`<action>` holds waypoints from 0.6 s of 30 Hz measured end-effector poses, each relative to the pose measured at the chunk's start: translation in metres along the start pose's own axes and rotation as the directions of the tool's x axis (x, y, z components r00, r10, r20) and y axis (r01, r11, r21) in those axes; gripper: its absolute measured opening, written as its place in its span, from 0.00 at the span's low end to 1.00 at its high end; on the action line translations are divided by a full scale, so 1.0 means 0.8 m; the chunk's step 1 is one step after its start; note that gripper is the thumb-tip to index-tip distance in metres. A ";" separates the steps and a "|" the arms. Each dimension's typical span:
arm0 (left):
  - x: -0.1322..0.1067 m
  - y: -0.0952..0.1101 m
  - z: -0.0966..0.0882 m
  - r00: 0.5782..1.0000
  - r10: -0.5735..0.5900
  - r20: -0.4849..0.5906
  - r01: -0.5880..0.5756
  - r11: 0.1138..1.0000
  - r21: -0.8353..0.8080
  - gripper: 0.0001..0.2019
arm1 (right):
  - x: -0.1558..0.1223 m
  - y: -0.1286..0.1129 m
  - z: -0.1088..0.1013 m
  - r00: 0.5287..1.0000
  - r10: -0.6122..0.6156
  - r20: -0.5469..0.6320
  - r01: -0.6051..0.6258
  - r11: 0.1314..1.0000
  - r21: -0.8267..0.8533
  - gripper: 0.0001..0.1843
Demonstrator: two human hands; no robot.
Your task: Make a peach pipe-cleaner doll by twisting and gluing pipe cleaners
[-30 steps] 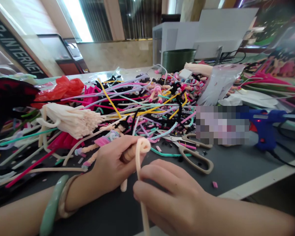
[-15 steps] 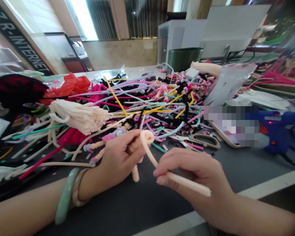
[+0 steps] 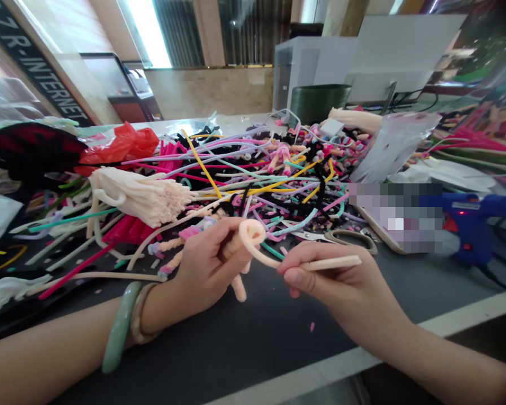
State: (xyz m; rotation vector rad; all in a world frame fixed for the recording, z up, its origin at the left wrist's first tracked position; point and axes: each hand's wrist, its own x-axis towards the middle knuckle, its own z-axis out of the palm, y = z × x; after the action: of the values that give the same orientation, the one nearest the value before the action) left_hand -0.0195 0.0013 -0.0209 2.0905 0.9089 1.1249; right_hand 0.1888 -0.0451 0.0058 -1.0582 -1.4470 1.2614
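My left hand (image 3: 213, 261) is closed round a coiled, cream-coloured pipe cleaner figure (image 3: 239, 288), whose short leg-like ends stick out below the fingers. From the coil at its top runs a single pipe cleaner strand (image 3: 263, 259), curving down and to the right. My right hand (image 3: 333, 281) pinches that strand between thumb and fingertips, its free end pointing right. Just behind my left hand lies a pipe cleaner doll (image 3: 175, 247) with pink and lilac parts. Part of the figure is hidden inside my left palm.
Scissors (image 3: 354, 236) lie behind my right hand. At the right are a phone (image 3: 383, 225) and a blue glue gun (image 3: 472, 225) with its cable. A bundle of cream pipe cleaners (image 3: 143, 197) and many coloured ones cover the back of the dark table (image 3: 253, 349).
My right hand has swung the strand round, so its free end has risen from pointing down-right to nearly level. The strand's curve at the coil is wider. My left hand keeps its grip.
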 end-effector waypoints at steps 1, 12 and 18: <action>0.000 0.000 0.000 1.000 0.016 0.002 -0.016 1.000 0.012 0.09 | 0.000 0.001 0.000 1.000 0.014 -0.012 -0.014 1.000 0.006 0.05; 0.002 0.003 -0.003 0.986 0.152 0.062 -0.152 0.988 0.005 0.11 | 0.003 0.003 -0.003 0.999 -0.016 -0.037 0.016 1.000 0.026 0.05; 0.004 0.003 -0.002 0.975 0.211 0.063 -0.212 0.977 0.014 0.11 | 0.001 0.002 -0.003 0.999 -0.030 -0.039 0.029 0.999 -0.036 0.06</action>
State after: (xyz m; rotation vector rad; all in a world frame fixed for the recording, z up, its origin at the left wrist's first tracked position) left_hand -0.0191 0.0025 -0.0173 2.2681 0.6836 1.1535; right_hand 0.1908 -0.0434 0.0043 -1.0755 -1.4546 1.1920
